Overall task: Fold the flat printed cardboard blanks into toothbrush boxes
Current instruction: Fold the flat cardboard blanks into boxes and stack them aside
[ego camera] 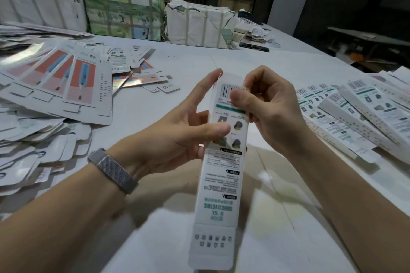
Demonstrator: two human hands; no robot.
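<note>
A long white printed toothbrush box stands nearly upright in front of me, its barcode end up and its near end flap hanging open toward me. My left hand grips the box on its left side, thumb across the printed face and forefinger raised along the top edge. My right hand pinches the top end at the barcode, thumb on the front and curled fingers behind. Flat blanks with red and blue print lie fanned at the left.
Folded white boxes are piled at the right on the white table. Taped paper-wrapped bundles stand along the far edge, with a person partly visible behind them. More white blanks are heaped at the near left.
</note>
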